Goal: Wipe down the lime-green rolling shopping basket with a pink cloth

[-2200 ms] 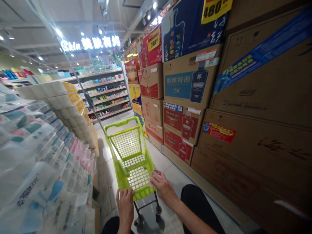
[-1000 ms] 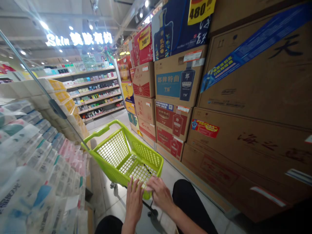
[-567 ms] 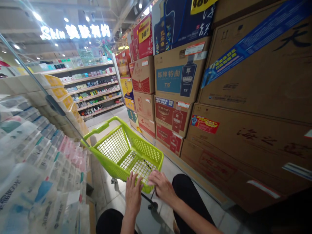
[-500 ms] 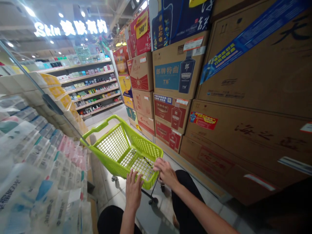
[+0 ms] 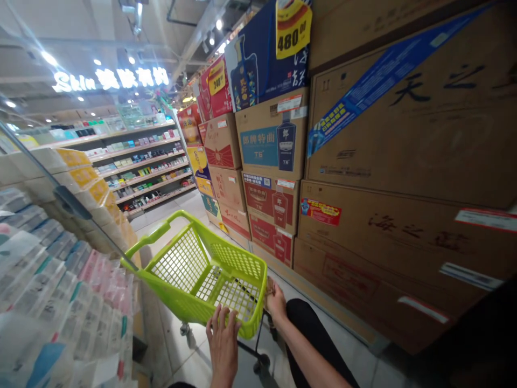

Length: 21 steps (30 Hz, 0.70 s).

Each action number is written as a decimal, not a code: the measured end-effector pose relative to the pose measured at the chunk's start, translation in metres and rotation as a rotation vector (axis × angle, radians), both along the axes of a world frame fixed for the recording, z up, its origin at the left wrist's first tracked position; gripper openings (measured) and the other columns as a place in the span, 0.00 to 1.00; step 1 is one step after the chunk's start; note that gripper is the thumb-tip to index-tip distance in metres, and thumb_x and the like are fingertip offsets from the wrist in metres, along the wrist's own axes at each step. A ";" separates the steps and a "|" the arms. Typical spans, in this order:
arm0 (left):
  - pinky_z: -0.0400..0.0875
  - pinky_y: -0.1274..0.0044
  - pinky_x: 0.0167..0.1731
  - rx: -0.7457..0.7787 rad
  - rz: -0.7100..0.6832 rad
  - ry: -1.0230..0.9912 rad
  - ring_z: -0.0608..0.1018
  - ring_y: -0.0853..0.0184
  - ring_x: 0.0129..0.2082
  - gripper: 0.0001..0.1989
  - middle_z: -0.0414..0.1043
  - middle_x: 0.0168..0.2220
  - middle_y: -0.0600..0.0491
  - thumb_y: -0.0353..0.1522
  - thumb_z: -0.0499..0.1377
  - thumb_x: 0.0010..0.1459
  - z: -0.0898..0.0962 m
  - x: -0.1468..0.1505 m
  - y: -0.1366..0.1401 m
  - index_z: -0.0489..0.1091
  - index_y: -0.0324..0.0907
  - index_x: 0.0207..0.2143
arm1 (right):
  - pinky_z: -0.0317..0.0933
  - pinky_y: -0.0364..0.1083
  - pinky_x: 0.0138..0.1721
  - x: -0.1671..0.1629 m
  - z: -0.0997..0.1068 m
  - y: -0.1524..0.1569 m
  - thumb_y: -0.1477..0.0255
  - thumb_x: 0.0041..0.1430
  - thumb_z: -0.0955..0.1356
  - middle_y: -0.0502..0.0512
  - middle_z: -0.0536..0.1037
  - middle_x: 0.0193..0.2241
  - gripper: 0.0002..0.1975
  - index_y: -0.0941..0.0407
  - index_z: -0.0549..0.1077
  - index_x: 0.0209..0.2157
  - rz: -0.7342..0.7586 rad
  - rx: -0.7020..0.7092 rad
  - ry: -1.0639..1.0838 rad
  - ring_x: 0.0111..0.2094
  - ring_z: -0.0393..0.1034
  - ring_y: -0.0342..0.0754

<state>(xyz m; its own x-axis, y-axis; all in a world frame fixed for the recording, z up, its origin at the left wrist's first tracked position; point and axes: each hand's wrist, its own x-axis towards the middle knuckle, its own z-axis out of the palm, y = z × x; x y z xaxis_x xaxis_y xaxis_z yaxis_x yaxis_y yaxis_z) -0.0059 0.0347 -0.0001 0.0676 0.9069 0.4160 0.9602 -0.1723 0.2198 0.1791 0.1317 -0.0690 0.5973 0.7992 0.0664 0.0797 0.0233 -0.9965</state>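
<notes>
A small lime-green shopping cart (image 5: 172, 298) with a lattice basket stands on the floor in front of me, its basket holding nothing that I can see. My left hand (image 5: 223, 337) has its fingers stretched out and apart at the near rim, the fingertips over the edge. At the basket's right end is my right hand (image 5: 276, 303), just outside the wall. Its fingers are curled together around a small brownish thing, too blurred to name. A grey pole (image 5: 36, 159) slants down to the cart's handle end.
Stacked cartons (image 5: 404, 221) wall the right side close by. Plastic-wrapped packs (image 5: 52, 302) are piled on the left. Beyond the cart, tiled floor (image 5: 157, 213) leads to a shelf unit (image 5: 149, 161) of small boxes. My bent knee (image 5: 311, 334) is beside the right hand.
My right hand has gone from the top of the basket's corner down to its outer right side, fingers curling. The left hand stays at the rim. The view has tilted up and turned right.
</notes>
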 end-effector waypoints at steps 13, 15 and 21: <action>0.60 0.61 0.62 -0.081 -0.141 -0.113 0.57 0.58 0.64 0.13 0.66 0.50 0.51 0.35 0.48 0.66 0.003 -0.016 0.033 0.71 0.49 0.44 | 0.63 0.42 0.26 0.005 0.051 0.039 0.62 0.55 0.64 0.53 0.78 0.30 0.25 0.56 0.70 0.54 0.225 -0.120 0.249 0.25 0.71 0.45; 0.62 0.62 0.60 -0.086 -0.142 -0.135 0.56 0.58 0.64 0.13 0.66 0.49 0.50 0.36 0.48 0.66 0.003 -0.020 0.038 0.72 0.49 0.42 | 0.61 0.40 0.24 0.001 0.055 0.038 0.63 0.54 0.64 0.53 0.78 0.31 0.26 0.56 0.71 0.54 0.246 -0.087 0.259 0.23 0.70 0.43; 0.63 0.61 0.59 -0.109 -0.104 -0.162 0.54 0.56 0.64 0.15 0.65 0.48 0.50 0.38 0.47 0.65 -0.005 -0.040 0.043 0.73 0.49 0.38 | 0.60 0.41 0.21 -0.012 0.049 0.033 0.63 0.52 0.65 0.53 0.77 0.26 0.19 0.58 0.77 0.42 0.138 -0.124 0.258 0.20 0.67 0.43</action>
